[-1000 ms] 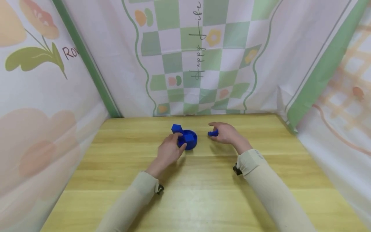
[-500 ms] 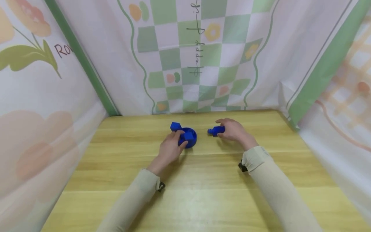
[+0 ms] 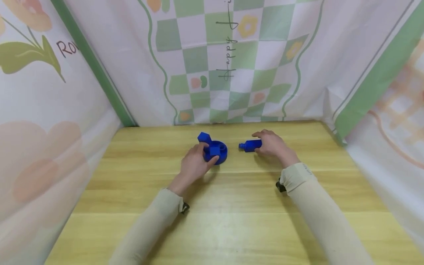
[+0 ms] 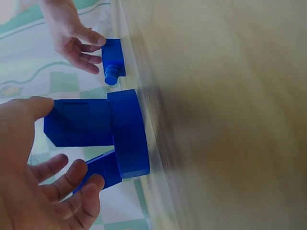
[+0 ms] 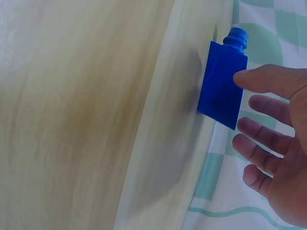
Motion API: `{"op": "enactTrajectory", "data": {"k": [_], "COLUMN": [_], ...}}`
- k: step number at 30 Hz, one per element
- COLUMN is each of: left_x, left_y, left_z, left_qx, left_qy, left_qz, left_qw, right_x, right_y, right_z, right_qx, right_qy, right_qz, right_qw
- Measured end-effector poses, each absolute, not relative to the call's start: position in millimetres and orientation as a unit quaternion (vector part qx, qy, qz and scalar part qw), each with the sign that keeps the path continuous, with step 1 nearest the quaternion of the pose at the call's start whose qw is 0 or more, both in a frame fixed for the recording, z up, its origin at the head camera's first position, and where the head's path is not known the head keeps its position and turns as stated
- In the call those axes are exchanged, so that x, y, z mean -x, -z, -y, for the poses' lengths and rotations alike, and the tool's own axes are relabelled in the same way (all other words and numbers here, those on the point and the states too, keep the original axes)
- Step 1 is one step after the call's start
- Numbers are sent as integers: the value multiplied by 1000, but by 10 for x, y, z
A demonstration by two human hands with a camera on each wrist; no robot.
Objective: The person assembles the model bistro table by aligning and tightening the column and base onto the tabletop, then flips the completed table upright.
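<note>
A round blue base (image 3: 222, 157) stands on the wooden table, with a ring-shaped socket on its right side in the head view. Two blue blocks rise from it: one block (image 4: 81, 122) stands straight, another block (image 4: 108, 168) leans outward. My left hand (image 3: 194, 163) holds these blocks, thumb at the end of the straight one and fingertips by the leaning one. Just right of the base, my right hand (image 3: 273, 145) pinches a blue bottle-shaped piece (image 5: 223, 86) with a threaded neck. That neck points left, toward the base. A gap separates piece and base.
The light wooden table (image 3: 228, 221) extends toward me. A printed green-and-white checked curtain (image 3: 225, 92) hangs behind its far edge, and more printed cloth (image 3: 59, 147) hangs at the sides. Each sleeve has a dark wrist camera (image 3: 281, 185) beneath it.
My right hand has shifted right, and more of the blue bottle-shaped piece shows, its neck to the left. My left hand stays at the base. The head view has tilted down slightly.
</note>
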State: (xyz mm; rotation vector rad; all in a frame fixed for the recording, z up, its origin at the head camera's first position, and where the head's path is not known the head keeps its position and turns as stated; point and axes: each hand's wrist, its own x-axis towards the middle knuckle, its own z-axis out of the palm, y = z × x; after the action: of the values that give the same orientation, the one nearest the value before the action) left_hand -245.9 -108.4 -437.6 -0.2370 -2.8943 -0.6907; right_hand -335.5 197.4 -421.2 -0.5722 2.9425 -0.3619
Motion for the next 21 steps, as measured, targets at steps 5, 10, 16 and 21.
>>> {"op": "enactTrajectory", "data": {"k": [5, 10, 16, 21], "left_x": [2484, 2496, 2508, 2517], "left_y": [4378, 4375, 4395, 4410], "left_z": [1019, 994, 1038, 1071], "left_qx": [51, 46, 34, 34], "left_qy": [222, 209, 200, 195], "left_qz": [971, 974, 976, 976], "left_qw": [73, 70, 84, 92], "right_x": [3371, 3373, 3388, 3399], "right_y": [4234, 4248, 4254, 4252], "right_z": [-2001, -2016, -2028, -2033], "right_qx": [184, 176, 173, 171], "right_qy": [113, 109, 103, 103], "right_qz": [-974, -976, -978, -978], "right_qw": [62, 64, 63, 63]}}
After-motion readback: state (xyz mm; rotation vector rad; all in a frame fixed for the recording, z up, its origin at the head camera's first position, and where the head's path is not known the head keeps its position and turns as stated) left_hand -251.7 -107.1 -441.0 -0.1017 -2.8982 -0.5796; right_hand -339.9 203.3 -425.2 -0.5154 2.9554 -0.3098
